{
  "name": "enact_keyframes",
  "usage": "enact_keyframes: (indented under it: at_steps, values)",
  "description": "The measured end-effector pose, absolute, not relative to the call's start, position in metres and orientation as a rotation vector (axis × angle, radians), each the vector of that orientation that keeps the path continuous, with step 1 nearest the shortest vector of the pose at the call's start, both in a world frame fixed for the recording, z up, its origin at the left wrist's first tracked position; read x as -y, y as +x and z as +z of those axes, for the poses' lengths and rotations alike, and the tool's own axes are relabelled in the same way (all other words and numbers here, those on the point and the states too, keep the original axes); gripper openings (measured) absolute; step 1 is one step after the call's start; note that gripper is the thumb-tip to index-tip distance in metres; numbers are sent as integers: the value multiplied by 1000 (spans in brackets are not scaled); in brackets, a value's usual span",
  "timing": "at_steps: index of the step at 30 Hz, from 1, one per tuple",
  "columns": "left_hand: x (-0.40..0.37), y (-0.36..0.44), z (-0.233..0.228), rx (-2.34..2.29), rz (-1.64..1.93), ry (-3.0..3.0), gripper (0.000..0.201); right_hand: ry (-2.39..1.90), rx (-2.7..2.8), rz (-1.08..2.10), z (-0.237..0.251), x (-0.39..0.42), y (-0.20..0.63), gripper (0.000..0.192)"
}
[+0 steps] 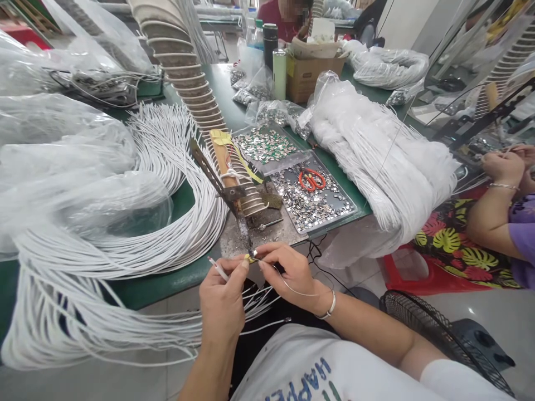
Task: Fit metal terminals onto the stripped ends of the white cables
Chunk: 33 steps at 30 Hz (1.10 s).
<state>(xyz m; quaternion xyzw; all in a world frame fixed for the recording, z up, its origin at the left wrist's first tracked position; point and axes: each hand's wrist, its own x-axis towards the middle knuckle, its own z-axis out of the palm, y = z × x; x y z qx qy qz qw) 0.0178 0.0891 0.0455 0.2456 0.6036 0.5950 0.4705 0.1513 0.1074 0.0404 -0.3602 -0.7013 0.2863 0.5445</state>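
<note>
My left hand (pixel 223 295) is closed in front of the table edge, its thumb and forefinger pinched around a small yellow piece (pixel 249 259). A white cable (pixel 219 270) with reddish wire ends also sticks up from this hand. My right hand (pixel 292 274) pinches a thin silvery wire, likely solder wire (pixel 288 285), which curves back over the wrist. Both sets of fingertips nearly meet just below the dark tip of a soldering iron (pixel 246 225) clamped on a stand. Whether the tip touches the yellow piece is too small to tell.
A ribbed hose (pixel 184 67) slants down to the iron. Trays of metal connectors (pixel 309 209) and green boards (pixel 267 143) lie behind, with orange-handled cutters (pixel 311 180). White cable bundles (pixel 188 239) flank the left. A co-worker's arm (pixel 489 223) and a fan (pixel 434 328) are on the right.
</note>
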Motion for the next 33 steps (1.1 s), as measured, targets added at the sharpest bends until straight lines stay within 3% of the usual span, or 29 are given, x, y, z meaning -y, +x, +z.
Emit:
enact_keyframes:
  at_steps: [17,25,29,33]
  values:
    - [-85,10,24,-1480,1447,635,19,-851,1689,700,33,-106,154,8]
    - [-64,13,10,-1491,1292,710,26,-978,1701,957,25,-97,160,7]
    - [-44,11,-5,-1449,1069,700,30,-1139,1879,950,16,-91,174,13]
    - [-24,6,-15,-1430,1094,586,43,-1407,2330,931,-2,-88,211,10]
